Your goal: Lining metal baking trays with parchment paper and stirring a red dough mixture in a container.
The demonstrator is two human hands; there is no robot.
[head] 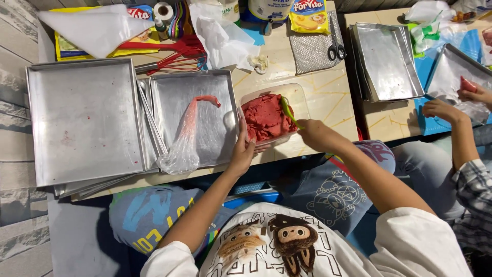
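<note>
A clear plastic tub (300, 97) filled with red dough (264, 118) stands on the low table, in front of me. My left hand (242, 150) grips the tub's near left edge. My right hand (313, 134) holds a green spatula (288, 111), whose blade rests in the red dough. Left of the tub, a used clear piping bag (182, 143) with red smears lies on a metal baking tray (207, 97).
A large metal tray (82, 118) sits on a stack at the left. More trays (387, 59) are at the right, where another person's hands (451, 105) work. Scissors (335, 48), a red whisk (179, 54), white paper, and packets crowd the table's far side.
</note>
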